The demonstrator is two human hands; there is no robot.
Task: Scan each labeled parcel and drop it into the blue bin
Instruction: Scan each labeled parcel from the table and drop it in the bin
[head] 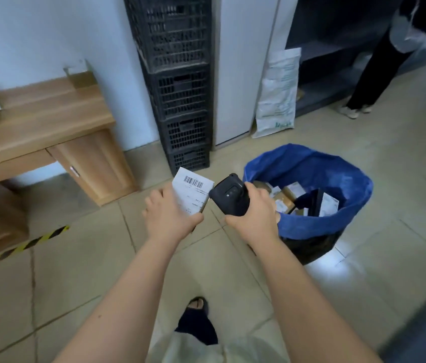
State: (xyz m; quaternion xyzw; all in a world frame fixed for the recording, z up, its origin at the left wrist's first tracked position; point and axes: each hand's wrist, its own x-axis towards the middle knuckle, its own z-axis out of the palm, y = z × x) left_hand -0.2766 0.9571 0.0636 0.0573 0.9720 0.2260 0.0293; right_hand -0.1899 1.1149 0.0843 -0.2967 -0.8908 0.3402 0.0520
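While parcel [193, 191] and scanner [228, 196] sit close:
left hand [170, 216] grips parcel; right hand [256, 213] grips scanner; blue bin [298, 158] at three o'clock.

This is a parcel-sorting room or small warehouse office. Black plastic crates [180, 87] stand stacked against the wall. A blue-lined bin [298, 163] holds labelled parcels [289, 191]. A mailing bag [278, 93] leans beside dark shelves [324, 48], and yellow-and-black tape [36, 239] marks the tiled floor [403, 179] near a wooden desk [49, 113].
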